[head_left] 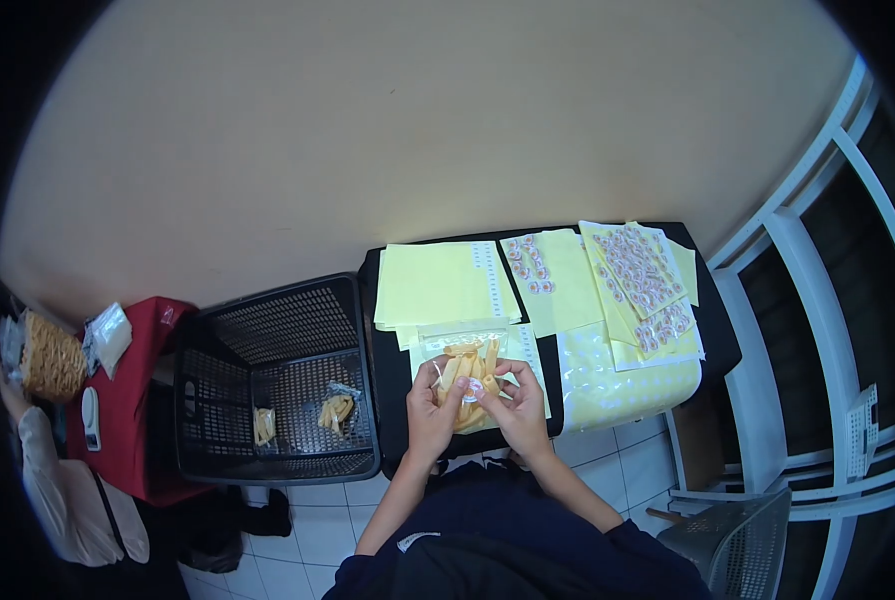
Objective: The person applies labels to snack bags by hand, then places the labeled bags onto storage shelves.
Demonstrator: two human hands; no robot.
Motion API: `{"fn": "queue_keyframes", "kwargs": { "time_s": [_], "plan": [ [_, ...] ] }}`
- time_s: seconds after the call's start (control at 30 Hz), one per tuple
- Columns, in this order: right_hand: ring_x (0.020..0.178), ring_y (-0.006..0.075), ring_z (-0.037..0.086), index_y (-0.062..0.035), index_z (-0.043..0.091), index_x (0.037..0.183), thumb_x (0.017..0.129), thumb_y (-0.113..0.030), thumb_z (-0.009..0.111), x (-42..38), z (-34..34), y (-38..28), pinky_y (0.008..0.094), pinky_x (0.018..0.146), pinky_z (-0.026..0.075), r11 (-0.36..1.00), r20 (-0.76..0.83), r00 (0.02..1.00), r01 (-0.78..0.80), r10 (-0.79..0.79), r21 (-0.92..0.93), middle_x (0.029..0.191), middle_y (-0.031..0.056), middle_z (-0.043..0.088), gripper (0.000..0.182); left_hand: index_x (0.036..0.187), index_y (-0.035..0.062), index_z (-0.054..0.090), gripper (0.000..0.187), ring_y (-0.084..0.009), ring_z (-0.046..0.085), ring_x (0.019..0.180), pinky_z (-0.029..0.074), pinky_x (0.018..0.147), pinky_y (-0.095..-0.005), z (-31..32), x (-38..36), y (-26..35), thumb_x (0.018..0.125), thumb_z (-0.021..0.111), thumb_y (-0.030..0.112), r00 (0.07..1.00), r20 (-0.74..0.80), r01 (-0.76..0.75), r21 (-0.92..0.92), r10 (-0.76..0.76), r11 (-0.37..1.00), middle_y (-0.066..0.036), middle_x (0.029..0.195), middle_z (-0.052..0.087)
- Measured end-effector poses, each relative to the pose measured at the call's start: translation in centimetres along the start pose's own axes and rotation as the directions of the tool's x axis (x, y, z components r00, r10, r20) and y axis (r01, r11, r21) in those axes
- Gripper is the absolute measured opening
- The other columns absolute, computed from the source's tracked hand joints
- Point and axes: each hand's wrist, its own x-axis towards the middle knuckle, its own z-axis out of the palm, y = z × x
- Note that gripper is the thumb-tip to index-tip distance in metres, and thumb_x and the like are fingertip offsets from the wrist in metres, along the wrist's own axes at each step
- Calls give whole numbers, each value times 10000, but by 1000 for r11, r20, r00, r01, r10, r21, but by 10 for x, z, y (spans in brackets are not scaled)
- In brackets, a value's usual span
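Both hands hold a clear bag of tube-shaped, pale yellow pieces [465,362] above the near edge of the black-covered table. My left hand [435,405] grips its left side, and my right hand [518,405] grips its right side. Between the two thumbs a small round sticker [473,391] shows on the bag. Behind the bag lie yellow sheets [433,283] with a printed strip. To the right are sheets of round stickers [640,270] and a glossy yellow sheet with pale circles [628,390].
A black basket [268,465] at the left holds two small bags [335,410]. Beyond it, a co-worker's sleeve [53,480] is beside a red-covered table [128,440] with a large bag of brown pieces [53,358]. A grey chair [743,550] stands at the lower right.
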Motion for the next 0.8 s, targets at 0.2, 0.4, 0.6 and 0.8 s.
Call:
{"fn": "queue_keyframes", "kwargs": {
  "time_s": [0.2,0.4,0.6,0.8],
  "plan": [
    [913,141,533,-30,416,966,713,30,640,-10,-5,9,217,686,488,993,-93,995,7,-18,-120,1034,82,471,344,1060,-34,446,278,-115,547,872,443,743,-225,-2,8,-8,820,559,47,992,124,53,-115,-39,992,-105,982,545],
    [871,133,552,-16,416,980,696,-10,682,-39,1,14,224,677,486,988,-324,942,38,-85,-147,975,97,514,389,974,6,440,228,-103,529,842,435,733,-228,7,4,-11,806,586,60,941,298,168,2,-161,986,-70,917,536],
    [813,133,573,10,412,1004,680,-19,697,-69,-23,24,235,686,489,975,-478,871,1,-110,-223,878,115,555,433,1013,-1,446,253,-107,537,850,431,742,-230,32,-16,-41,812,583,71,880,401,293,-40,-253,955,-85,953,558],
    [828,134,570,-30,395,1021,684,-5,691,-95,-54,21,231,695,482,963,-478,873,-41,-94,-265,923,108,560,448,1107,-1,397,330,-147,534,916,435,776,-269,53,-33,-67,843,548,127,808,509,351,-12,-297,936,-113,1045,532]
  ]
}}
